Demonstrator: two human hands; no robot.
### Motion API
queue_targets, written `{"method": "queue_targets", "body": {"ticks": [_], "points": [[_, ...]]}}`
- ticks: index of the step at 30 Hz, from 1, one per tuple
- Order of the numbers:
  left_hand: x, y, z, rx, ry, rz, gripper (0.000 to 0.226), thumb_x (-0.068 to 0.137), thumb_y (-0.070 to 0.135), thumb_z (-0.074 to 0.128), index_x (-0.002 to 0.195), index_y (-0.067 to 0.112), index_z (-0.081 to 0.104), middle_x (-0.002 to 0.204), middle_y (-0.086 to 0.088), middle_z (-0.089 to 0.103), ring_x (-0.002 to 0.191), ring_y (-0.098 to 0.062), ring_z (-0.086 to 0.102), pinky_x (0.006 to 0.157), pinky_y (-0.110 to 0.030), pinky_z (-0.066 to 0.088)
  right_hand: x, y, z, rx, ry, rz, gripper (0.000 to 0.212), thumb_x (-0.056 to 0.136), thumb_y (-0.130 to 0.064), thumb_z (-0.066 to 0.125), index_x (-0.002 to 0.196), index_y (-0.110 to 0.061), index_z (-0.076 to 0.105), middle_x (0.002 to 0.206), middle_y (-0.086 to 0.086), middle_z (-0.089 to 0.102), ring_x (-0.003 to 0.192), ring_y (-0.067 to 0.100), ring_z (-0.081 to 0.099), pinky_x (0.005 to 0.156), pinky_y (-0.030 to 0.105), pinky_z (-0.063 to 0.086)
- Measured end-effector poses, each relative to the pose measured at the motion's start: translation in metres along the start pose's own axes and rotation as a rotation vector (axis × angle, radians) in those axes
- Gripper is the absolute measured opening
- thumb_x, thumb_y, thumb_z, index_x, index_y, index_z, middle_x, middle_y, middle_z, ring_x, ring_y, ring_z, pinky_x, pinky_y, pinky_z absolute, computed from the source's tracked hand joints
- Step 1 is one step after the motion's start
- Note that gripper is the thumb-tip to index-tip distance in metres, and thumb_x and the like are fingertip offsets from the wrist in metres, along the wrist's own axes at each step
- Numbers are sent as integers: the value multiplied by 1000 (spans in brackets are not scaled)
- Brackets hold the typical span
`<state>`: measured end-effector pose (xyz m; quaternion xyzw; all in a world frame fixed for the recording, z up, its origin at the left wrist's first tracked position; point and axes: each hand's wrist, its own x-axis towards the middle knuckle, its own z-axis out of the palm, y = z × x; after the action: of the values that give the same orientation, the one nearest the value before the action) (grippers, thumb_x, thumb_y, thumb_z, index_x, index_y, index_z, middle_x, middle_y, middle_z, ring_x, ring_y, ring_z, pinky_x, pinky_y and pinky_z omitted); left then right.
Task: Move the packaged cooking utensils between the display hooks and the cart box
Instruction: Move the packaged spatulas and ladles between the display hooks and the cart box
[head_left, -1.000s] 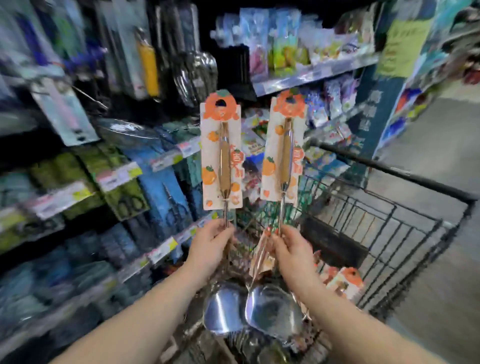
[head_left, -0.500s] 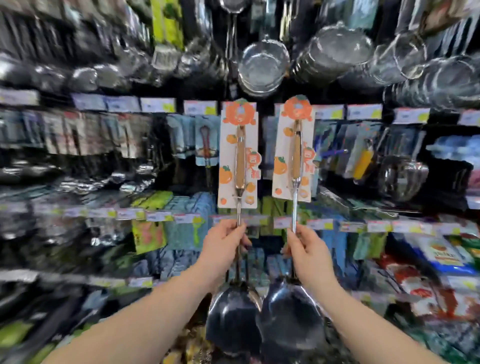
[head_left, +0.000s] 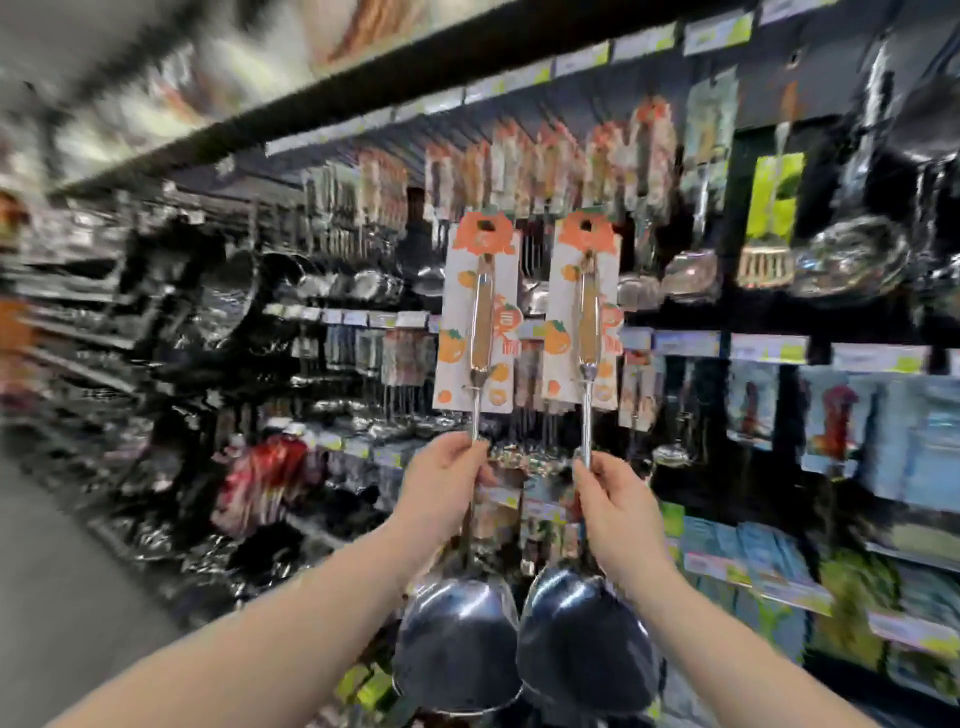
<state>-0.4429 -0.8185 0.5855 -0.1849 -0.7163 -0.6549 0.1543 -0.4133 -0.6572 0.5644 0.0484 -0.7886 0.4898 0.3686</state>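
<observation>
Where left hand (head_left: 447, 483) (right hand (head_left: 618, 509) too) pinches mid-shaft, ladles (head_left: 457, 649) hang bowl-down.

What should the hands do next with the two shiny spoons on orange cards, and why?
Probably lift both toward the matching orange-topped packs hanging above. The left hand grips the left orange-carded steel utensil by its shaft, the right hand the right orange-carded steel utensil; their hang holes point up, neither on a hook yet.
</observation>
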Motion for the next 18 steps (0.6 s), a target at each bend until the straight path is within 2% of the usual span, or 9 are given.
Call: {"method": "queue_targets", "body": {"ticks": [2,5,7,9,11,14,18], "points": [[14,-4,-46,15,66,20,30,94,18,50,65,13,54,58,-3,56,51,-14,50,59,-29,40,8,-21,46,7,-3,-46,28,94,-15,53,66,-19,51,57,-6,51,54,6,45,52,10,34],[38,-10,-101,42,140,30,25,93,19,51,72,10,59,53,2,58,42,-5,51,56,-25,42,20,-48,106,48,-93,-35,22,95,-19,50,73,-20,52,66,-2,58,60,13,51,55,13,35],[53,-15,-130,42,174,34,27,93,20,51,70,9,58,51,3,59,41,-8,50,57,-30,42,31,-61,140,84,-151,-11,21,96,-23,48,77,-17,54,70,0,61,62,17,54,58,24,41],[67,-21,-155,53,198,53,29,94,20,50,67,10,56,51,3,58,43,-9,50,59,-31,42,43,-71,172,101,-168,-8,22,97,-25,47,79,-14,55,69,2,61,60,16,55,56,25,42],[81,-29,-180,109,235,66,33,94,21,49,63,11,55,50,3,58,45,-10,52,59,-28,43,56,-77,200,110,-180,-17,24,97,-25,47,79,-10,55,70,4,60,63,21,57,53,22,41],[111,-44,-216,143,298,66,34,93,21,50,60,14,53,49,4,57,43,-7,50,50,-20,41,80,-79,244,126,-213,-29,27,97,-24,46,81,-4,55,74,11,62,70,29,60,61,33,43],[162,-67,-258,128,338,70,34,93,21,50,60,13,53,50,3,55,45,-11,51,53,-24,42,126,-76,306,196,-233,-37,26,97,-22,46,79,-5,56,68,4,60,61,18,55,60,31,42]]}}
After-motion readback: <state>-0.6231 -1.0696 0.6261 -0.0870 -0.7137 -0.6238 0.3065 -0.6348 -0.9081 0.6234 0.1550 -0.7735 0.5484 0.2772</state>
